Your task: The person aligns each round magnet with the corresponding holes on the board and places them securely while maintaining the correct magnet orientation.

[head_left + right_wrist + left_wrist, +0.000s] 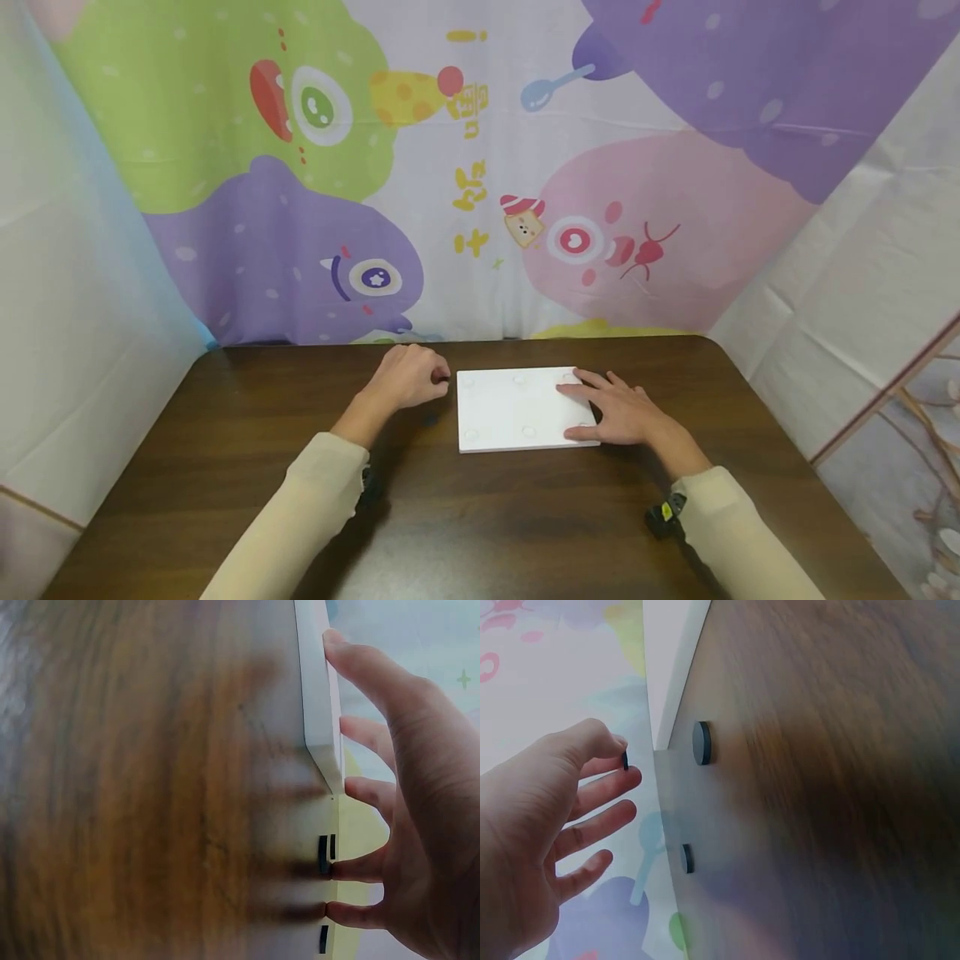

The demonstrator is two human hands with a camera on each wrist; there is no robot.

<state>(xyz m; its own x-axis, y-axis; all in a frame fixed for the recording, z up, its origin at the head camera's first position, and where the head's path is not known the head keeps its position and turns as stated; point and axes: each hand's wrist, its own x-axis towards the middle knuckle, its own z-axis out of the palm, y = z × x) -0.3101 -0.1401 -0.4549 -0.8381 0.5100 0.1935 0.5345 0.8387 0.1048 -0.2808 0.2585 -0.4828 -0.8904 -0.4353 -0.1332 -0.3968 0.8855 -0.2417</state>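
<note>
The right hand (pixel 621 414), fingers spread wide, seemingly steadies the white rectangular board (pixel 506 408), while the left hand (pixel 407 377) narrowly pinches a thin black disc (pixel 625 760).

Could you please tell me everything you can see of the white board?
The white board is a smooth, rectangular slab, perhaps plastic, lying flat on the dark wooden table. Round outlines form two rows of three; whether sunken or raised is unclear. The right hand touches its right end, partly covering outlines there.
</note>
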